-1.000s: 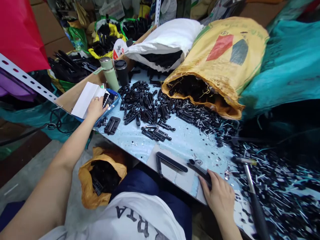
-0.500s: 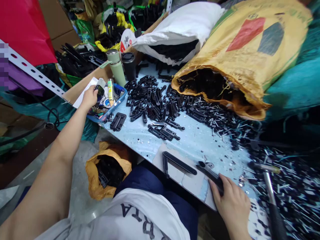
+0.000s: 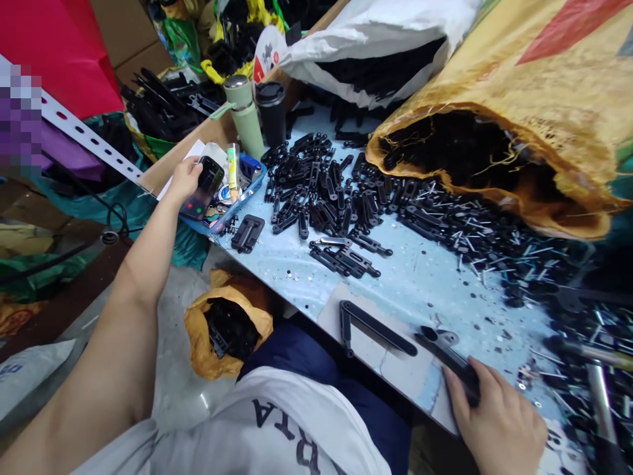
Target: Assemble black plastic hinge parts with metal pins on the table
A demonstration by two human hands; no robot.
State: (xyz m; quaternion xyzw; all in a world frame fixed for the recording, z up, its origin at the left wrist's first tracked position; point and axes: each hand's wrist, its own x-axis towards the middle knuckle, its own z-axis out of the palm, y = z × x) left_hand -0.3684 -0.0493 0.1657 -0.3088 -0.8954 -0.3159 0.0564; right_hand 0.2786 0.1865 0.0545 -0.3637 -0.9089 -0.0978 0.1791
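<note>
My left hand is closed on the edge of a dark smartphone, tilted over a blue basket of small items. A red and a green dot glow on its screen. At the bench's front edge, my right hand has its fingers around a long black part with a small metal tab near the far end. The part rests on a grey board. Left of it on the board lies a hinged black arm, folded into a V.
Black linkage pieces are heaped mid-bench, with rivets to their right. A hammer lies at far right. An open yellow sack and a white sack lie behind. A green flask and black cup stand beyond the basket.
The phone has come up and turned so its lit screen faces me. My right hand stays on the black part. The whole view has shifted, with things appearing further right.
</note>
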